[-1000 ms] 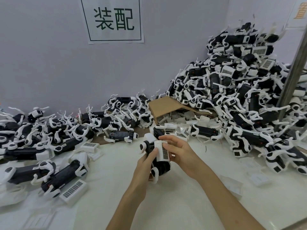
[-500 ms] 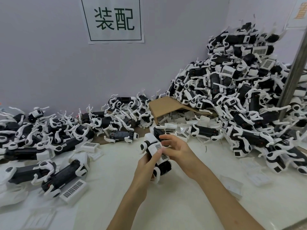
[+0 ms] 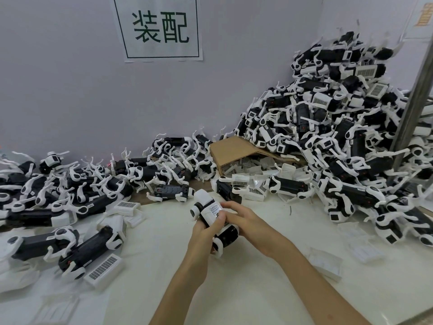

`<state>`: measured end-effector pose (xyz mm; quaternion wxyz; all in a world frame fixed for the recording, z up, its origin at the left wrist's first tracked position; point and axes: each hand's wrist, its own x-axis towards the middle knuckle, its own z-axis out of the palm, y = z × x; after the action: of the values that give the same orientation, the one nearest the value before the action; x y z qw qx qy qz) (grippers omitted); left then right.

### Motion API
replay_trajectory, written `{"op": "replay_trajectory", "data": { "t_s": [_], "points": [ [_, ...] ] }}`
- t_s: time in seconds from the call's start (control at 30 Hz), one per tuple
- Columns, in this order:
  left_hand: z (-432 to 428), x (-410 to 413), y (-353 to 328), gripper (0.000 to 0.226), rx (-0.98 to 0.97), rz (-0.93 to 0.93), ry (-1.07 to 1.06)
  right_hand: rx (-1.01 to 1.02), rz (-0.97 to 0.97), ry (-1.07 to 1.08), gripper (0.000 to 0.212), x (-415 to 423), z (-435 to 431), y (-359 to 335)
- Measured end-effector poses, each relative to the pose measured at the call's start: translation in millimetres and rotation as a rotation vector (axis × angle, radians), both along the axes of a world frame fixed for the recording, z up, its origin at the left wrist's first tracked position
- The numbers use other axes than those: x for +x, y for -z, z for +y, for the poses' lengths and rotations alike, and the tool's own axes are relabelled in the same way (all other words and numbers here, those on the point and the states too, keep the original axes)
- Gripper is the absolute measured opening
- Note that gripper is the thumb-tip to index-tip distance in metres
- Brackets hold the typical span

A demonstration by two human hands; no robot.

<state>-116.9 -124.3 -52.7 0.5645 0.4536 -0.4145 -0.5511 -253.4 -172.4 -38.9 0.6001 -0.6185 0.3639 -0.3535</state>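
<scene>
Left hand (image 3: 203,233) curls round the toy dog (image 3: 203,201), thumb pressing its barcode cover (image 3: 215,209). Right hand (image 3: 244,221) grips it from 3 o'clock, fingers curled.

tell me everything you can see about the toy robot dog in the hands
The toy robot dog is a long plastic body, black below with a white cover on top bearing a barcode sticker. White round leg joints show on its left side and near end. It lies tilted, far end pointing away and left, over the white table. The left hand grips it from below, thumb on the sticker; the right hand holds its right side, fingertips at the sticker's edge.
</scene>
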Motion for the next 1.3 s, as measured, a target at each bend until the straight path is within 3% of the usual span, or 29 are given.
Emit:
{"op": "replay_trajectory", "data": {
  "t_s": [0.13, 0.37, 0.53, 0.73, 0.97, 1.1, 1.3],
  "points": [
    [1, 3, -2, 0.062, -0.016, -0.045, 0.047, -0.014, -0.034, -0.043, 0.031, -2, 1, -3],
    [4, 4, -6, 0.047, -0.019, -0.087, 0.083, -0.064, -0.024, -0.042, 0.037, -4, -1, -1],
    [4, 6, -7, 0.057, -0.037, -0.09, 0.118, -0.096, -0.005, 0.011, 0.029, -2, 0, -3],
    [6, -1, -3, 0.063, -0.024, -0.077, 0.016, -0.084, 0.013, 0.057, 0.025, 3, 1, -1],
    [5, 0, -8, 0.038, 0.019, -0.062, -0.016, -0.13, 0.0, 0.059, 0.041, 4, 4, -3],
    [4, 3, -9, 0.042, 0.022, -0.076, -0.001, -0.147, -0.023, 0.065, 0.024, 4, 3, -2],
    [3, 3, -9, 0.034, 0.052, 0.069, -0.003, -0.143, 0.022, 0.066, 0.027, 8, 7, -3]
  ]
}}
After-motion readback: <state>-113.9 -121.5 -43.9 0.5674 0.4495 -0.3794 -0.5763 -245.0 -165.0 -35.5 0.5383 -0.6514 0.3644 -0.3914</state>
